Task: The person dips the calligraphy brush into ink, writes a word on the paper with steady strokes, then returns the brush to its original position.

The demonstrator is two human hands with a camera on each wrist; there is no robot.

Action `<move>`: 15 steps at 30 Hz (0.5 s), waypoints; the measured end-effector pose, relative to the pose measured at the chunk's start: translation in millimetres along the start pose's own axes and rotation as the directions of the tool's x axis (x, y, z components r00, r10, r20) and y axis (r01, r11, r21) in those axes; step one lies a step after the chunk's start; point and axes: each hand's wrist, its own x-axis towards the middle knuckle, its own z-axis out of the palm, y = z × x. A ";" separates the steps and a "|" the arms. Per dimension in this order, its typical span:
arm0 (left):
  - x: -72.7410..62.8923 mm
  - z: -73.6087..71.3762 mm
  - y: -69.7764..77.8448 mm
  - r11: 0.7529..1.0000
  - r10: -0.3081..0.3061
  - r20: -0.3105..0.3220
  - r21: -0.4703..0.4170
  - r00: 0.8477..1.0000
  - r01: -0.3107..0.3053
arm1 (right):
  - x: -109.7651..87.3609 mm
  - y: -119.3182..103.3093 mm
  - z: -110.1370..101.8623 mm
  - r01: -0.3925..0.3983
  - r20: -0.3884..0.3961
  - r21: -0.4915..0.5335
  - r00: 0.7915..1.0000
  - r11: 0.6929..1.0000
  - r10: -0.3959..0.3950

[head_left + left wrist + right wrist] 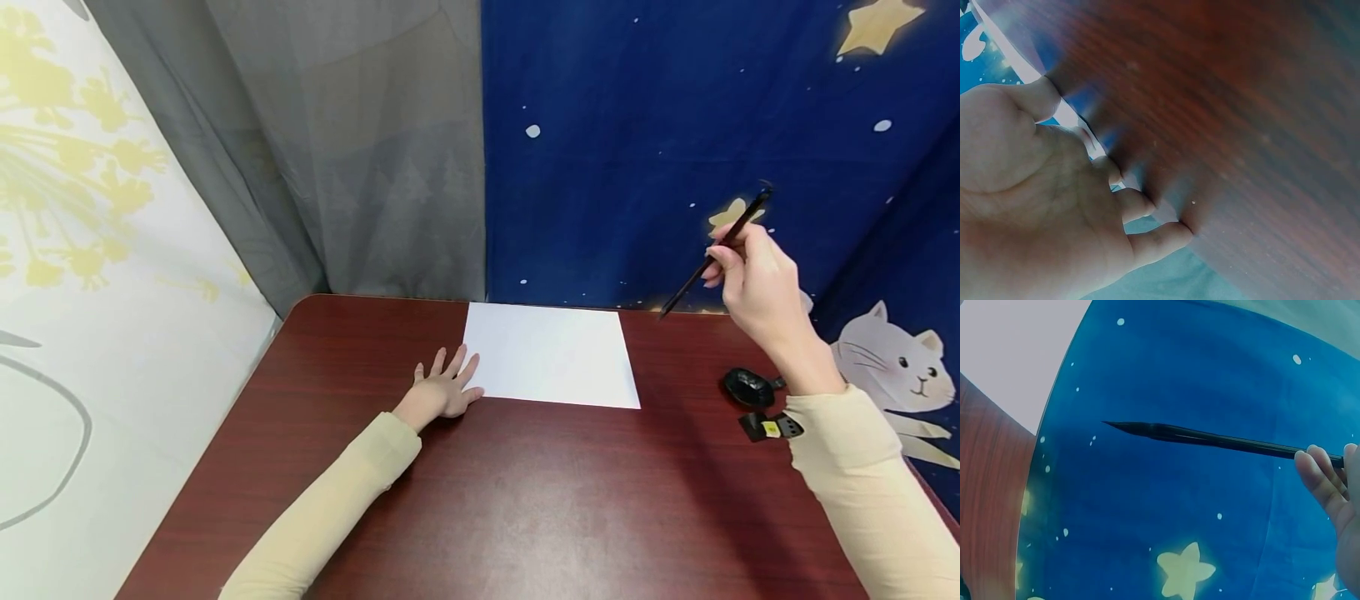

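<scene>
1. Head view: the left hand (442, 392), fingers spread straight, rests at the near left corner of a white rectangular paper sheet (551, 354) on the far part of a dark red wooden table (525, 483).
2. The right hand (761, 283), fingers curled, pinches a slim black pointed brush (1222, 442), slanted in the air right of the sheet.
3. A black oval dish (748, 387) sits at right.
</scene>
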 end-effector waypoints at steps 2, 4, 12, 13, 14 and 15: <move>-0.3 -0.2 0.5 1.000 0.000 0.005 0.001 1.000 0.000 | 0.7 -1.1 1.4 0.000 -0.004 0.007 1.000 1.000 0.000; 0.5 -0.2 0.5 1.000 -0.002 0.011 0.006 1.000 0.002 | 1.6 -2.1 2.3 0.004 -0.001 0.002 1.000 1.000 -0.004; 0.0 -3.1 2.0 1.000 -0.014 0.022 0.000 1.000 0.014 | 7.4 -10.4 7.5 -0.011 -0.030 0.045 0.999 0.999 0.013; -0.6 -3.7 2.4 1.000 -0.016 0.025 0.001 1.000 0.016 | 7.7 -11.7 7.9 -0.014 -0.031 0.051 0.999 0.999 0.016; -0.9 -4.0 2.6 1.000 -0.018 0.030 0.006 0.999 0.018 | 8.0 -13.0 8.4 -0.017 -0.031 0.056 0.999 0.998 0.018; -1.3 -4.2 2.8 1.000 -0.020 0.032 0.010 0.999 0.019 | 8.1 -14.2 8.9 -0.018 -0.031 0.059 0.999 0.998 0.019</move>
